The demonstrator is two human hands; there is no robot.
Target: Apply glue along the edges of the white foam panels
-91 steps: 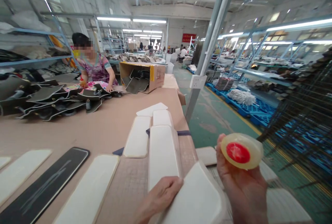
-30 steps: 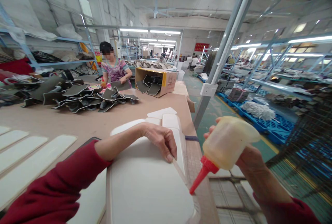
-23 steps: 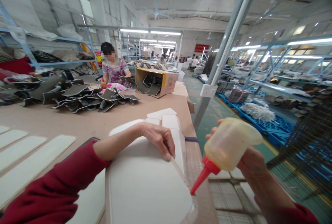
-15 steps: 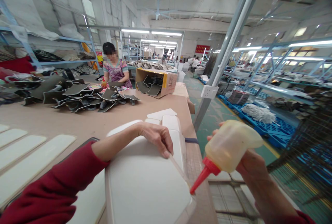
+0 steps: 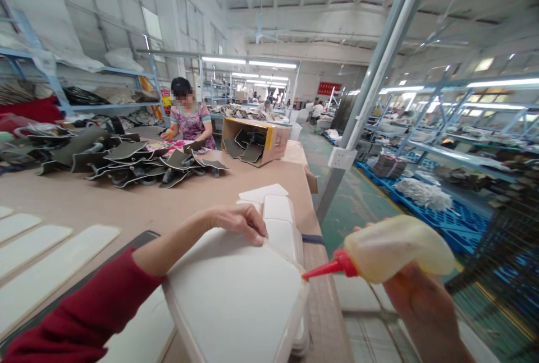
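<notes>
1. The left hand (image 5: 238,221) has its fingers together and curled, with the tips pressed down on the far edge of a white panel (image 5: 236,295). The thumb cannot be made out.
2. The right hand (image 5: 421,309) is wrapped around a yellowish bottle (image 5: 398,248), which is held sideways with its red nozzle (image 5: 334,266) pointing left.
3. The nozzle tip meets the panel's right corner, to the right of the left fingertips and nearer the camera.
4. The panel sits tilted at the near right edge of the table (image 5: 177,200), resting on other white pieces.
5. Just beyond the left fingers is a stack (image 5: 278,218) of smaller white pieces.
6. The table is tan. Pale strips (image 5: 42,259) lie on its left side, and dark pieces (image 5: 126,158) are heaped further back.
7. An open box (image 5: 257,141) lies on its side at the far end, where a co-worker (image 5: 191,120) sits.
8. The room is a large workshop. A grey post (image 5: 374,79) rises to the right of the table, and blue pallets (image 5: 433,208) lie on the green floor. Shelves (image 5: 442,127) line both sides, lit by strip lights.
</notes>
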